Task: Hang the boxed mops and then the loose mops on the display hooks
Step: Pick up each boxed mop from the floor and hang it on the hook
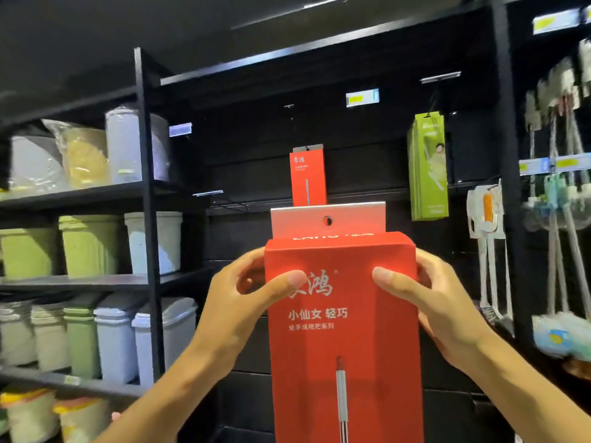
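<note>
Both my hands clamp the tall red cardboard mop box (343, 330) near its top: my left hand (246, 292) wraps the left edge with the thumb pressed flat on the printed front, and my right hand (431, 298) mirrors it on the right edge. I hold the box upright in front of me, at about six o'clock from the black slatted display wall (256, 161).

Above the box top stands its grey hanging tab (327, 220), with the round hole (327, 220) in the middle of it. Straight up at twelve o'clock from that hole, a second, identical red box (307, 179) already hangs on the wall. At about two o'clock a green boxed mop (428, 167) hangs from another hook. Loose mops (556, 193) dangle at three o'clock, and plastic bins (89, 244) fill the shelves at nine o'clock.

I judge the step in hand to be threading the tab hole over a hook. I cannot make out the hook tip itself against the dark wall, so I should raise the box with the tab square to the wall, keep the hole in my sight, and line it up with the rod that carries the hanging red box. My thumbs are low enough to leave the tab free; I should keep them there, push the hole fully onto the hook, and let go only when the box hangs by itself.
</note>
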